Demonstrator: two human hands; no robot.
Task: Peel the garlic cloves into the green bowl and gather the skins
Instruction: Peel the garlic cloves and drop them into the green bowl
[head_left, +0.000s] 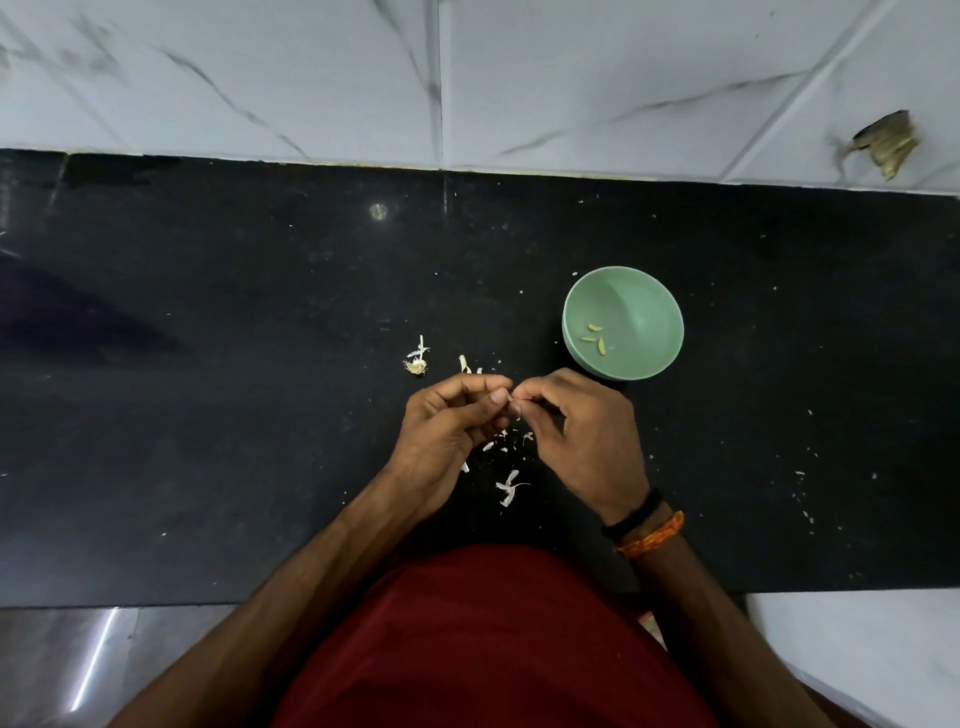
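Note:
The green bowl (623, 322) stands on the black counter with three small peeled cloves (596, 338) inside. Just below and left of it, my left hand (447, 431) and my right hand (582, 436) meet fingertip to fingertip, both pinching a small garlic clove (511, 399) that is mostly hidden by the fingers. Loose white skins (506, 441) lie on the counter under the hands. A larger skin piece (509, 488) lies nearer me. A garlic root end with stem (417, 361) sits to the left of the hands.
The black counter (208, 389) runs the full width, dotted with tiny skin flecks at the right. White marbled wall tiles (571, 78) rise behind it, with a chipped hole (885, 143) at the right. My red shirt covers the counter's front edge.

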